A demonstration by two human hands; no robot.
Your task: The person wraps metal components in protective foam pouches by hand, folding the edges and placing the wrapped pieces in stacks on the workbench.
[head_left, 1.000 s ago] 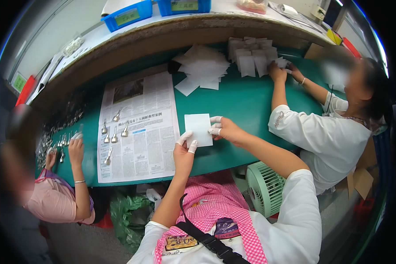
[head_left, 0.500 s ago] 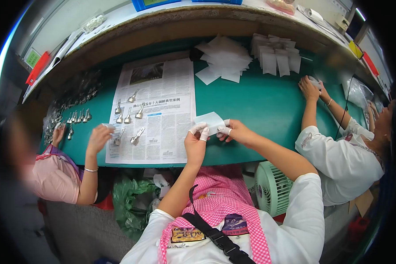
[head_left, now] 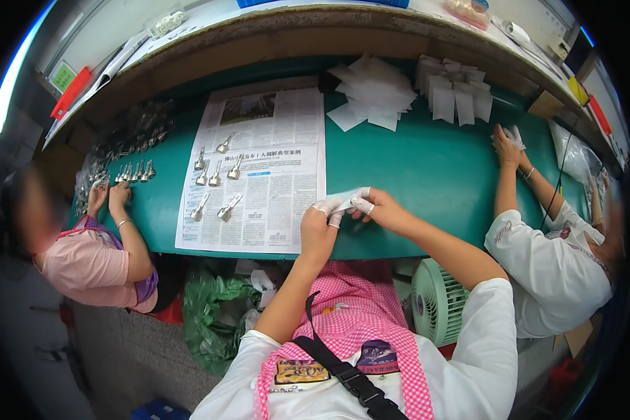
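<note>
A small white, translucent sheet or pouch (head_left: 344,201) is stretched between my two hands, seen nearly edge-on. White covers sit on some of my fingertips. My left hand (head_left: 319,225) pinches its left end, and my right hand (head_left: 383,211) grips the right end with thumb and fingers. Both hands are above the front part of the green table, just right of the newspaper (head_left: 280,203). On that paper lie several shiny metal pieces (head_left: 215,173) with narrow stems and round, wider ends. What may be inside the pouch cannot be made out.
Flat white pouches (head_left: 374,91) lie heaped at the back, beside stacked ones (head_left: 462,101). More metal pieces (head_left: 136,171) stand at left near a co-worker's hands (head_left: 112,196). Another co-worker's hands (head_left: 509,147) work at right. A green fan (head_left: 437,301) stands below the table edge (head_left: 287,255).
The sheet between my hands has turned from face-up to nearly edge-on. The left co-worker's hand has moved off the newspaper to the metal pieces at left. The view has shifted slightly.
</note>
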